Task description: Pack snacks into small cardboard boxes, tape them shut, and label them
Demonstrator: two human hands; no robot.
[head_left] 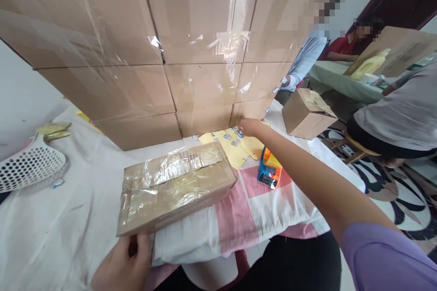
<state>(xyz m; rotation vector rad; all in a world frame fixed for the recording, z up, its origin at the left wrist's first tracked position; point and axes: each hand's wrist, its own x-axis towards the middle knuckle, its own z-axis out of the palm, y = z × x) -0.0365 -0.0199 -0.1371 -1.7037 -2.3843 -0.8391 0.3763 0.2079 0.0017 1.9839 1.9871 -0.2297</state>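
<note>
A taped brown cardboard box [177,186] lies on the cloth-covered table in front of me. My left hand [124,259] is at its near left corner, thumb and finger curled against the lower edge. Stretched across the table, my right hand [251,127] is over yellow paper sheets [235,145] with small cut-out pieces on them, close to the foot of the cardboard wall. Its fingers are closed together, and I cannot make out what is between them. Below the right forearm sits a blue and orange plastic item [269,168], perhaps a tape dispenser.
A tall wall of taped cardboard boxes [205,41] stands across the far side. A white perforated basket [34,163] is at left. Another carton [307,113] stands at right. Nearby are a person in a light blue sleeve [307,54] and others around a second table [331,72].
</note>
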